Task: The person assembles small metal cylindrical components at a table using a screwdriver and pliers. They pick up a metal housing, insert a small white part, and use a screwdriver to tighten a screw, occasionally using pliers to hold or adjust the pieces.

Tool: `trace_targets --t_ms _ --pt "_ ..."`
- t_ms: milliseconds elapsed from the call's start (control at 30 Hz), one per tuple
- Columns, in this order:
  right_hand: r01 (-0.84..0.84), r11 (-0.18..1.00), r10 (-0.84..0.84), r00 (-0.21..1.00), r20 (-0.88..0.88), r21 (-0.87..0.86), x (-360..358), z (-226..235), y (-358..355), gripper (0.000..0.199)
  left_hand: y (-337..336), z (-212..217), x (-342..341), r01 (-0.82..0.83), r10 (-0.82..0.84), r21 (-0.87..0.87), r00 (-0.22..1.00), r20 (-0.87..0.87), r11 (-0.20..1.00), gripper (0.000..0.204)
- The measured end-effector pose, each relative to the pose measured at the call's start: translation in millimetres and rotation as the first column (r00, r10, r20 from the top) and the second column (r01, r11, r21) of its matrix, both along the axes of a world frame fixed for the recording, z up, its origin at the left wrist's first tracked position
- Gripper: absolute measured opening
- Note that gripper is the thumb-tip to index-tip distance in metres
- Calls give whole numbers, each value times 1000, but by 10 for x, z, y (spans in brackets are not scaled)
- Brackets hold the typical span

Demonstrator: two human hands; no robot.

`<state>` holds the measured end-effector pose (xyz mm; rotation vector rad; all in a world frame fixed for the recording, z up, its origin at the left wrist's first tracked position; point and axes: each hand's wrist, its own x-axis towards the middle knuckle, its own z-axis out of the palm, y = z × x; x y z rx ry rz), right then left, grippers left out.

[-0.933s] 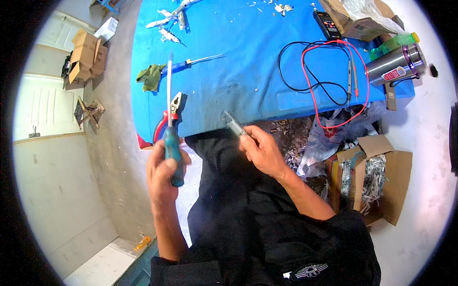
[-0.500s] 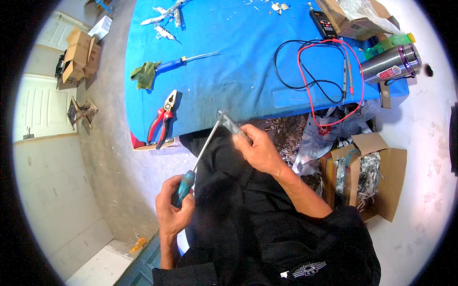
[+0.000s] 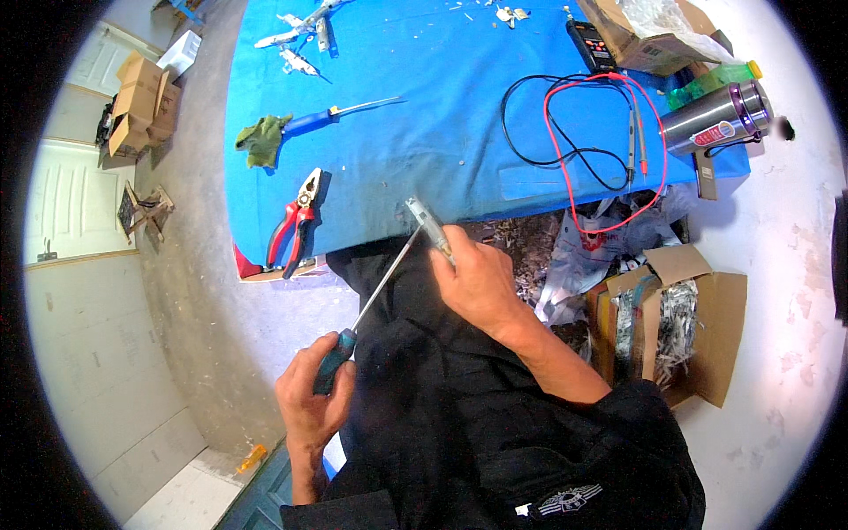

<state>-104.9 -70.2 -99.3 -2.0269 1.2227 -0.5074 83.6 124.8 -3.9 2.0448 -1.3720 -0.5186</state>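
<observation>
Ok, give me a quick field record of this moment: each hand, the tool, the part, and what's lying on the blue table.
left hand: grips the teal handle of a screwdriver
right hand: holds a small grey metal part
tool contact: screwdriver tip meets the part, near the table edge
blue table: red-handled pliers, blue-handled tool, green rag, black multimeter with red and black leads
right of table: steel flask, open cardboard box

The teal-handled long screwdriver (image 3: 367, 309) slants between left hand (image 3: 311, 402) and right hand (image 3: 477, 283); red-handled metal pliers (image 3: 296, 221) lie on the blue-covered table (image 3: 442, 132) behind.
</observation>
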Motion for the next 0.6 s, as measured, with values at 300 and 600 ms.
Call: trace_targets --t_ms 300,600 --pt "-53 995 49 998 -44 -89 -12 34 -70 29 -125 33 27 41 -33 -38 981 191 998 41" --pt "-138 985 129 987 -94 -103 -45 71 -144 29 -325 223 142 197 -183 26 846 502 980 34"
